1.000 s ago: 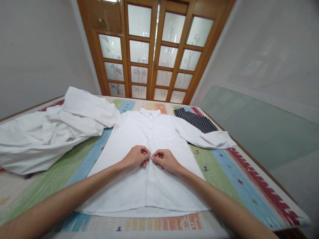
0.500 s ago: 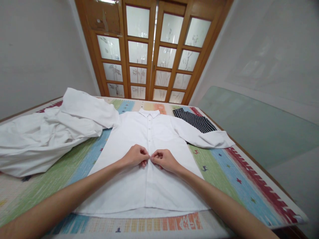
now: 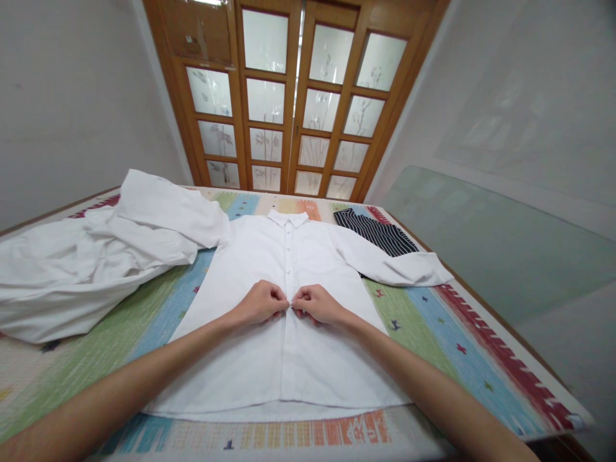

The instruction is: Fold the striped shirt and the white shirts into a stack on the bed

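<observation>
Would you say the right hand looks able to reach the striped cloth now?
Probably yes: the far part of the striped cloth lies uncovered, though the right hand is occupied at the white shirt, whose sleeve crosses the cloth's near part.

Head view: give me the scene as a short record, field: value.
Left hand: fingertips pinched at the front placket
Right hand: pinched at the same spot, facing the left
Garment: white shirt, spread front up, collar away from the person
Button at fingertips: too small to tell
Left side: rumpled white cloth
Far right: striped cloth, partly under a shirt sleeve
Surface: multicolored patterned cover
Background: wood-framed glass doors
</observation>
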`<state>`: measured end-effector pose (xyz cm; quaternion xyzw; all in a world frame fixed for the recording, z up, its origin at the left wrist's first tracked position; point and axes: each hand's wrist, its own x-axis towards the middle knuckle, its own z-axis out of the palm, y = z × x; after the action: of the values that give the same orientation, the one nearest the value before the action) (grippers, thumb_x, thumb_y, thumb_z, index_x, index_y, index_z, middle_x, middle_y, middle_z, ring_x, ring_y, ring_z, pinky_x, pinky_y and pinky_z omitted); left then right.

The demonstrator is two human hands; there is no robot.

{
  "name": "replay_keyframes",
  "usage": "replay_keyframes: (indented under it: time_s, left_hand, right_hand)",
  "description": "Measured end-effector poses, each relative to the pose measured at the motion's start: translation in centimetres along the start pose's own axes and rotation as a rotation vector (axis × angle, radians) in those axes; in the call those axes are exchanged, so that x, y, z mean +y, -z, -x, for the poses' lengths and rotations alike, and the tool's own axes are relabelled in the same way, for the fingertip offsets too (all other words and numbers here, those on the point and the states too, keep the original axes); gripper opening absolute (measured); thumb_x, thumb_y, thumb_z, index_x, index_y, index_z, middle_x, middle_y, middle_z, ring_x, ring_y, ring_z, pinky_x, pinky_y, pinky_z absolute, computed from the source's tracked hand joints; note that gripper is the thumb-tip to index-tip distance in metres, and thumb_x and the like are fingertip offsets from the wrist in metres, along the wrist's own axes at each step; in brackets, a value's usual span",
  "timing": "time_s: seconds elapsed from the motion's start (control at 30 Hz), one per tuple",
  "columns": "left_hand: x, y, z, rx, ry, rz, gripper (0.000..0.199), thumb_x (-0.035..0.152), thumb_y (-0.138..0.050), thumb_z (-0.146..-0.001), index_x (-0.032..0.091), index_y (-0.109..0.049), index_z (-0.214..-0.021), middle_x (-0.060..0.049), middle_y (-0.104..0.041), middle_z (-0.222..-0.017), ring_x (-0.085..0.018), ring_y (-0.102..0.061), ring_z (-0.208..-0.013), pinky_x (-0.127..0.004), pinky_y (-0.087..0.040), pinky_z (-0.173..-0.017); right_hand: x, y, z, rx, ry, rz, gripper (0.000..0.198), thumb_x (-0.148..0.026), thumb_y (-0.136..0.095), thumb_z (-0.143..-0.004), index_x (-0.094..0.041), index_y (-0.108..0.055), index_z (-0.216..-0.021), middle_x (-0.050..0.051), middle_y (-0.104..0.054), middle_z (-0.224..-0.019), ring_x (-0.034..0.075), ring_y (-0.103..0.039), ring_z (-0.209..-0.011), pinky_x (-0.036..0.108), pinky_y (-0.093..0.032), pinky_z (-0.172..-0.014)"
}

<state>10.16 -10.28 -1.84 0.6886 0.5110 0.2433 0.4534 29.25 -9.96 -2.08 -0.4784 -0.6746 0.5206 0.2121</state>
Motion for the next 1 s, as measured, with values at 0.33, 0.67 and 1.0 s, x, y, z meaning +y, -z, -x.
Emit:
replay_keyframes:
  time_s: [0.33,0.67,1.0]
  left_hand:
    - [-1.1,1.7,1.2,0.133,-0.512,-0.434,0.021,0.013,-0.058,-0.078,0.020,-0.065,-0.097,-0.005,-0.064,-0.103,-0.021,-0.057,-0.103,-0.038,-0.047,-0.095]
    - [-1.8,2.2,1.5,0.025,-0.632,-0.701,0.028,0.032,-0.055,-0.091,0.021,-0.070,-0.112,-0.010,-0.064,-0.129,-0.028,-0.052,-0.126,-0.047,-0.041,-0.106]
    - [-1.4,3.0,4.0,-0.156,-0.701,-0.815,0.050,0.045,-0.054,-0.091,0.014,-0.057,-0.131,-0.016,-0.054,-0.141,-0.027,-0.050,-0.131,-0.041,-0.041,-0.108]
  right_hand:
    - [0.6,-1.3,1.8,0.333,0.371,0.641,0.018,-0.022,-0.058,-0.087,-0.019,-0.074,-0.095,0.002,-0.067,-0.075,0.013,-0.058,-0.068,0.023,-0.042,-0.067]
    - [0.1,-1.8,5.0,0.180,0.534,1.004,0.023,-0.034,-0.051,-0.093,-0.017,-0.065,-0.090,0.004,-0.063,-0.080,0.015,-0.059,-0.072,0.025,-0.038,-0.064]
    - [-1.5,-4.6,7.5,-0.212,0.693,1.137,0.057,-0.071,-0.043,-0.086,-0.017,-0.058,-0.096,0.006,-0.065,-0.086,0.017,-0.058,-0.066,0.027,-0.035,-0.054]
